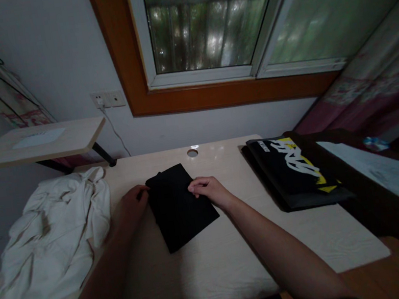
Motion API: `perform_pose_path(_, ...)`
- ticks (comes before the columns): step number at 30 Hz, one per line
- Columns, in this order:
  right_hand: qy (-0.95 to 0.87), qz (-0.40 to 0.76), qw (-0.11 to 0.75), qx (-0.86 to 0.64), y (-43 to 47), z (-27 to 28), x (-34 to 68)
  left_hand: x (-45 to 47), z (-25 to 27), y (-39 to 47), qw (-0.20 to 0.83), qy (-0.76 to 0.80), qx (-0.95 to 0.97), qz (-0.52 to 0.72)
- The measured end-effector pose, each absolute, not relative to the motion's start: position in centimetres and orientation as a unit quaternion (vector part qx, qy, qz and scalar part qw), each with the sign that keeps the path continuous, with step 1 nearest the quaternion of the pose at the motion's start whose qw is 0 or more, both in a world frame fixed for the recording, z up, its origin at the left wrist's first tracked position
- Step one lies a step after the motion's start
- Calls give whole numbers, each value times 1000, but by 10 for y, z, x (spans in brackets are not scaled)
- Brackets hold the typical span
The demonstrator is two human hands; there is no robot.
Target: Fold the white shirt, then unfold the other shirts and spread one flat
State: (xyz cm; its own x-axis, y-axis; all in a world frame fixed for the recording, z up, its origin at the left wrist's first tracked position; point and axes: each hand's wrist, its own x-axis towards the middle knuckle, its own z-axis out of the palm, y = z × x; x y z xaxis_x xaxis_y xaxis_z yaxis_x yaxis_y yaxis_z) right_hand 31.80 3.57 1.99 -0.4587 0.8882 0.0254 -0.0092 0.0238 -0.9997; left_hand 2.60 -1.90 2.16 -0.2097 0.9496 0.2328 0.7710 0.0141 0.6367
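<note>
A flat black rectangle [181,209] with straight edges lies at a slant over the middle of the desk; whether it is folded cloth or a thin folder I cannot tell. At its upper left corner my left hand [135,200] has its fingers closed on the edge. My right hand [205,188] pinches the right edge between thumb and fingers. A small dark bit sticks out behind the top left edge.
Crumpled white cloth [55,234] lies on the desk [216,271] at left, near a raised shelf [35,143]. To the right are stacked folded black garments [280,172] with white and yellow print. A cable hole [192,153] is at the back, below the window.
</note>
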Motion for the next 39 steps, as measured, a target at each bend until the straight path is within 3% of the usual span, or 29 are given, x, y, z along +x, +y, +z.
perform_pose_path(11, -596, 615, 382, -347, 38, 14, 319, 24, 17, -18, 136, 703, 605, 349)
perform_pose_path(19, -613, 594, 376, -360, 33, 22, 316, 33, 21, -25, 231, 590, 637, 439)
perform_pose_path(30, -836, 349, 310, -289, 21, 21, 304, 62, 3, -28, 444, 350, 671, 480)
perform_pose_path(39, -951, 177, 169, -190, -3, 41, 292, 65, -1, -22, 429, 448, 612, 491)
